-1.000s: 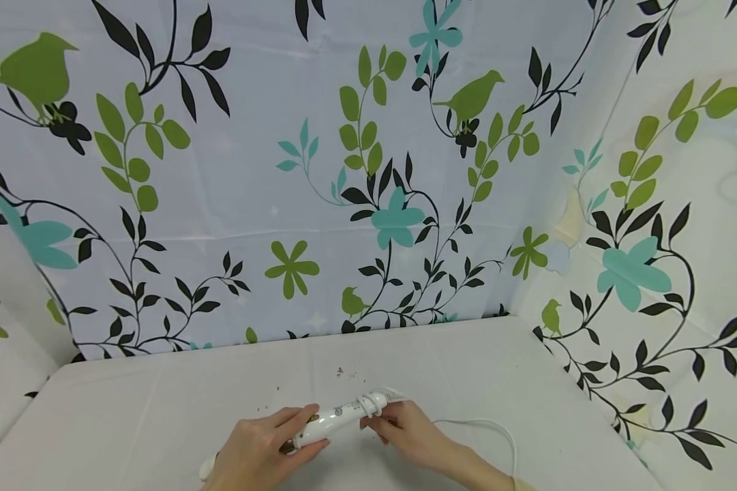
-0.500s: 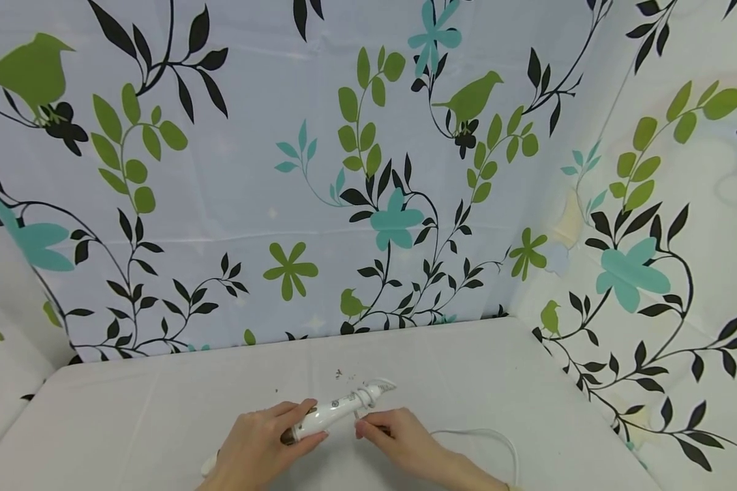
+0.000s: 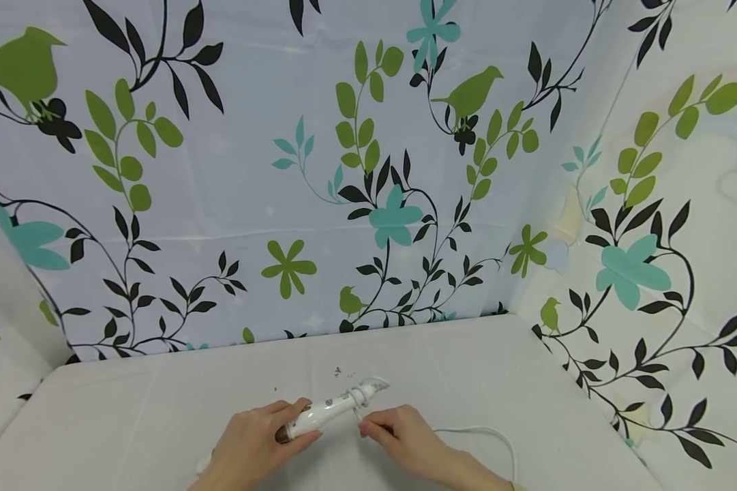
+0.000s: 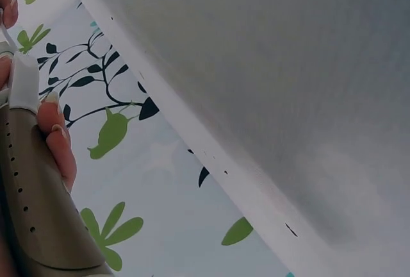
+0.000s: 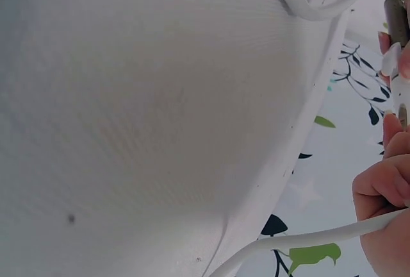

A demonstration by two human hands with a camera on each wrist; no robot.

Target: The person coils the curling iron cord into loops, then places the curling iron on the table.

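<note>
Wand (image 3: 328, 412), white with a brown section, lies in the grasp of the left hand (image 3: 254, 440), between the thumb on its near side and the fingers on its far side. Its white part slants out past the left fingertips, away from the person and toward the right, its tip ending just beyond the right fingertips and apart from them. Behind the left fingers, the brown section, dotted with a row of small holes, runs back along the palm, as the left wrist view shows.

White cord (image 3: 493, 431) is wound round the wand ahead of the left fingers. A short stretch of it drops from the windings to the right hand (image 3: 405, 440), whose thumb and fingers are curled in and pinch it. More of the cord runs out behind the right fingers and bends toward the person beside the right forearm.

Small white rounded object (image 3: 204, 465) shows beside the left wrist, mostly hidden; what it is cannot be told. Both hands are over a white worktop (image 3: 528, 395). Dark specks (image 3: 337, 372) dot it beyond the fingers, and past its far edge hangs patterned cloth (image 3: 221, 170) with birds, leaves and flowers.
</note>
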